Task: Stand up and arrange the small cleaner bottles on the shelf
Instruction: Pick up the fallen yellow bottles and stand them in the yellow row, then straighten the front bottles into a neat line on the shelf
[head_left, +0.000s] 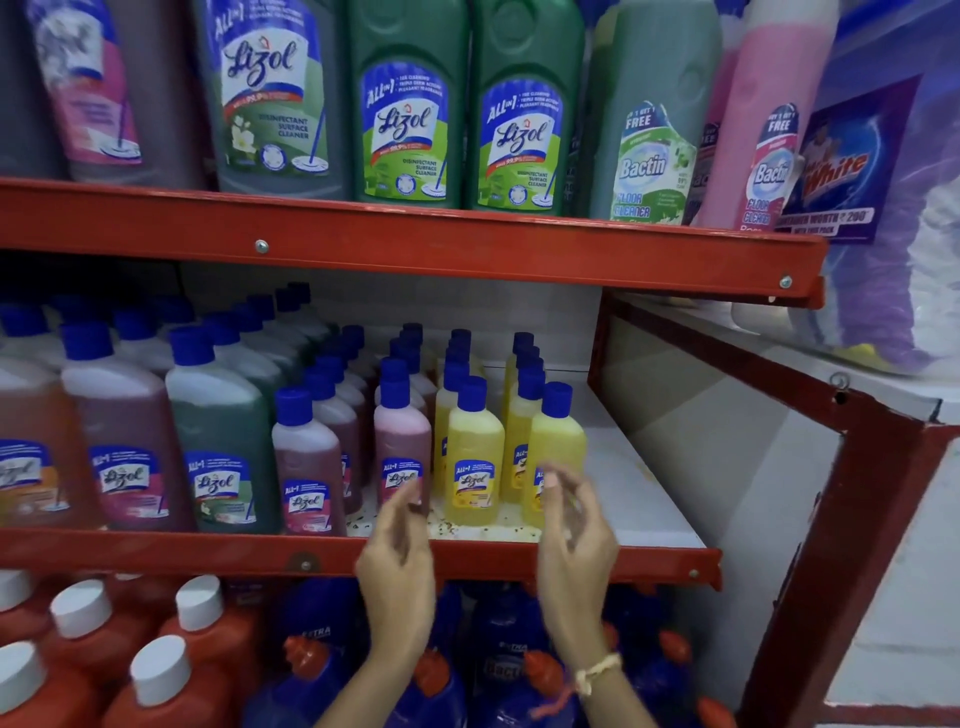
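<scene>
Head view | two hands (397, 561) (574, 540) empty, fingers loose | two front yellow bottles (474, 457) (553, 447) upright

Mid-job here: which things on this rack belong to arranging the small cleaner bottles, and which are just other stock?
Part of the job:
- small yellow bottles
- small pink bottles
- middle shelf
- left hand, right hand, both empty

Other stock:
- large Lizol bottles above
- Bactin bottles
- white-capped red bottles below

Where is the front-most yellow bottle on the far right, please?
The yellow bottle stands on the middle shelf, rightmost in its row, just behind the right hand.
</scene>
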